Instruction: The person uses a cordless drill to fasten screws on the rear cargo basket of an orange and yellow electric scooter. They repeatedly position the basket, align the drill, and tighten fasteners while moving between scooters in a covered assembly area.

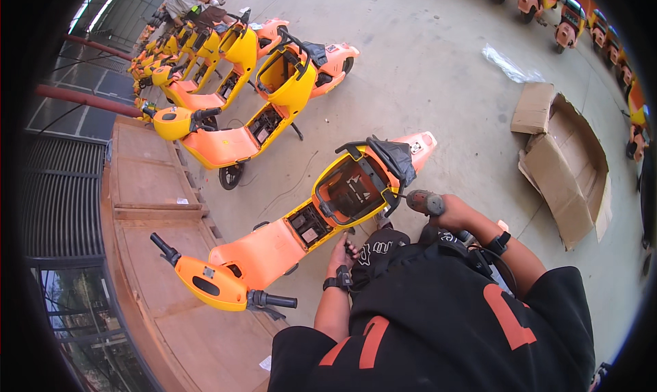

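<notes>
While right fingers point(445, 219) grip a drill point(426, 202), left fingers point(340, 245) partly curled, hold unclear, near orange-yellow scooter point(263, 250)

Gry flr point(410, 70) w/ scooters point(274, 245), cardbd box point(553, 172)

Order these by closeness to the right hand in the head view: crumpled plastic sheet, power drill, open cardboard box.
1. Power drill: gripped in the right hand.
2. Open cardboard box: off to the right.
3. Crumpled plastic sheet: farther ahead, beyond the box.

Detail at left grip point(340, 256) too small to tell
</notes>
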A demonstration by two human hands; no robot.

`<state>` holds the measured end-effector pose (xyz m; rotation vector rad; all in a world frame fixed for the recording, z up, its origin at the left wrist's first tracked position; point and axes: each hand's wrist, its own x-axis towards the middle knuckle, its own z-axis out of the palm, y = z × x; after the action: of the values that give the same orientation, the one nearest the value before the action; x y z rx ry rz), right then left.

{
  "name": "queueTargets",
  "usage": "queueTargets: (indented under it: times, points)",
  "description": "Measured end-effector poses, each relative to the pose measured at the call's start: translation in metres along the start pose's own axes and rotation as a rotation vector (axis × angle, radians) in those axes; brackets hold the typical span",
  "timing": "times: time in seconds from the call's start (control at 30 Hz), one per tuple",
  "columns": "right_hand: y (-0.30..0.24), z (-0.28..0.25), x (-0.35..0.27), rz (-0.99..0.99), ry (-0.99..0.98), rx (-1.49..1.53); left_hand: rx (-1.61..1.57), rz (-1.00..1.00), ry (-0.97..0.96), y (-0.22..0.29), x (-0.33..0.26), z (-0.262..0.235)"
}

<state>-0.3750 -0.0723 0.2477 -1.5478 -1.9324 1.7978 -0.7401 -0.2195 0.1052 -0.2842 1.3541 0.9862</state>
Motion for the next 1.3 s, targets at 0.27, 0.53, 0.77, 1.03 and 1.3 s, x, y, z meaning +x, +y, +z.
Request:
queueTargets:
  times: [0.27, 0.53, 0.77, 1.03, 1.3]
  points:
    - [0.001, 0.004, -0.003, -0.088, -0.005, -0.065, 0.050, 0.005, 0.040, -0.022, 0.001, -0.043]
    - [-0.057, -0.025, -0.027, -0.089, -0.116, -0.175, 0.239, 0.035, 0.043, -0.005, 0.001, -0.018]
    - [-0.081, -0.051, 0.000, 0.060, -0.042, -0.095, 0.299, 0.004, -0.055, 0.028, 0.060, -0.002]
    - [-0.174, -0.046, 0.039, 0.089, -0.062, 0.067, 0.340, 0.022, -0.216, 0.097, 0.113, 0.022]
    - [-0.199, -0.030, 0.106, 0.066, 0.000, -0.097, 0.839, -0.015, -0.641, 0.169, 0.066, 0.087]
